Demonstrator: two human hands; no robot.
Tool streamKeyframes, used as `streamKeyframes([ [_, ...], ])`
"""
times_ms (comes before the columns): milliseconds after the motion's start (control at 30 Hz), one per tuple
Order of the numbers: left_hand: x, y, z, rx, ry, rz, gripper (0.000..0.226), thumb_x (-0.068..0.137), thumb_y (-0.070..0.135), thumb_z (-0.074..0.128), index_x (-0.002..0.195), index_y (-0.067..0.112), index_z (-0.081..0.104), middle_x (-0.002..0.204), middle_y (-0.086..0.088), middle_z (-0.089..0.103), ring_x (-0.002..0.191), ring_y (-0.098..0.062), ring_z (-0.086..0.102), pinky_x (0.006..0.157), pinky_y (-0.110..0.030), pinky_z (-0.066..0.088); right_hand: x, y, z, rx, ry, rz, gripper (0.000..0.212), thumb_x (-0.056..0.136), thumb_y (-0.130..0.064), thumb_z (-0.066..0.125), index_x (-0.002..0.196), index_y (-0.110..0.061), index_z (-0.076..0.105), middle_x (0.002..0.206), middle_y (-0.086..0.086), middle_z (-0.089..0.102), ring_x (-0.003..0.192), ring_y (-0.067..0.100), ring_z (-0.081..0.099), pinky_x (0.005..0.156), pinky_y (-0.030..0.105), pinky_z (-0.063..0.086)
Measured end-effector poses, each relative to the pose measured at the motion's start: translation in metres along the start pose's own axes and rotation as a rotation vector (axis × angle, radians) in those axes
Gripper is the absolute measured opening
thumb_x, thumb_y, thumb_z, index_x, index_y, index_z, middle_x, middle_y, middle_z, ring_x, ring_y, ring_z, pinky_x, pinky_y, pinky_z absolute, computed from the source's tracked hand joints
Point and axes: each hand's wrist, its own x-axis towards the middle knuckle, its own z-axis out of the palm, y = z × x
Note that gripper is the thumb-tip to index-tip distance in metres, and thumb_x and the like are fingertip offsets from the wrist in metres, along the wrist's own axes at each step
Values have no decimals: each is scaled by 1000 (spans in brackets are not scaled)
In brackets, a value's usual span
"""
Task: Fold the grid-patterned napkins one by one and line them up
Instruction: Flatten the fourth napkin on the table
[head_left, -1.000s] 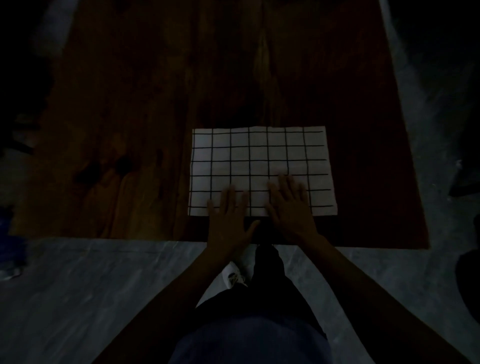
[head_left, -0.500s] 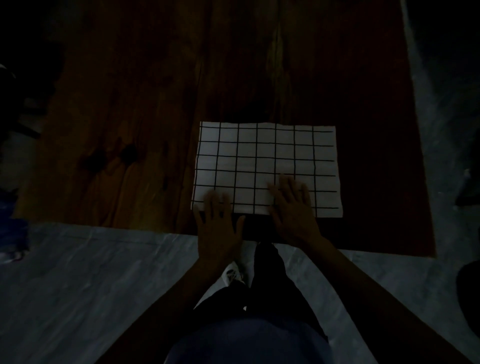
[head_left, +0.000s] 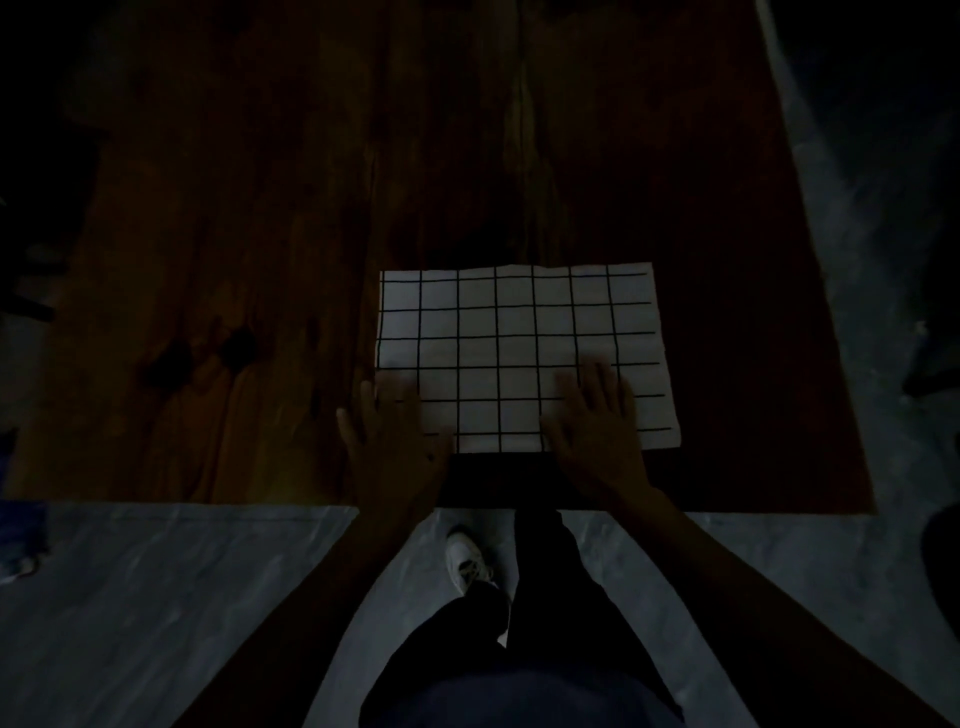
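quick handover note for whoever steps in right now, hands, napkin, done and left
Left hand: open, flat on the near left corner of the grid napkin.
Right hand: open, flat on its near right part.
The napkin lies spread flat near the front edge of the wooden table.
Done: no folded napkin is in view, none lined up.
Left: fold this one and place it; no other napkins in view.

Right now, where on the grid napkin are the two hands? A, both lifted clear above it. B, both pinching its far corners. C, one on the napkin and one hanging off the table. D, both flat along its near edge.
D: the left hand and right hand lie flat with spread fingers on the near edge of the napkin, which is spread on the wooden table.
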Motion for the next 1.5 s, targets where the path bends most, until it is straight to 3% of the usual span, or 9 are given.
streamKeyframes([
  [133,41,37,-18,-99,178,230,61,91,41,37,144,13,31,153,-19,22,142,-30,14,114,-50,-1,35,-19,-9,18,100,-153,55,93,-41,31,139,-12,40,152,19,26,143,34,16,116,51,13],
  [233,79,63,-10,-217,79,308,57,94,36,30,145,11,27,155,-17,18,144,-27,12,117,-49,10,71,-28,-7,30,40,-217,64,92,-48,24,146,-15,30,155,17,18,145,30,6,117,48,4],
  [400,88,54,23,-172,-9,234,65,94,54,14,150,23,8,158,-6,-4,145,-19,-10,118,-41,-5,81,-21,10,-31,10,-218,62,93,-48,20,149,-22,20,158,10,8,146,24,-3,118,46,1],
  [633,89,43,21,-123,21,168,64,94,53,16,151,25,7,159,-7,-6,145,-22,-8,117,-43,-3,81,-13,10,-68,20,-185,63,94,-54,22,150,-26,16,159,10,2,146,25,-4,118,44,-2],
  [900,86,11,17,-112,32,115,72,93,58,15,150,14,14,158,-13,0,145,-26,-3,118,-43,0,57,58,-16,-122,28,38,68,92,-60,14,151,-27,6,159,7,-8,145,23,-13,112,28,-22],
  [1133,83,13,10,-31,55,122,67,94,55,19,149,18,17,158,-15,6,145,-30,4,115,-49,-5,50,51,-22,-92,124,13,65,94,-49,23,150,-17,18,157,16,8,145,31,2,117,47,-4],
  [1233,66,25,5,-69,113,235,63,96,49,21,148,14,22,156,-17,11,144,-31,9,115,-49,-1,37,25,-19,-90,185,-69,57,96,-39,29,147,-14,23,155,18,16,144,32,8,117,50,3],
  [1367,39,37,16,-120,-26,343,63,93,48,24,148,16,21,156,-16,11,145,-30,9,115,-51,10,15,-24,8,0,34,-238,53,96,-38,30,143,-13,32,151,18,31,141,34,21,113,54,24],
  [1500,37,34,17,-110,-70,302,68,90,55,19,149,21,19,158,-13,6,146,-28,-1,116,-42,-5,11,-24,16,-53,-30,-213,59,98,-49,18,147,-17,25,157,10,17,146,27,5,117,47,8],
])
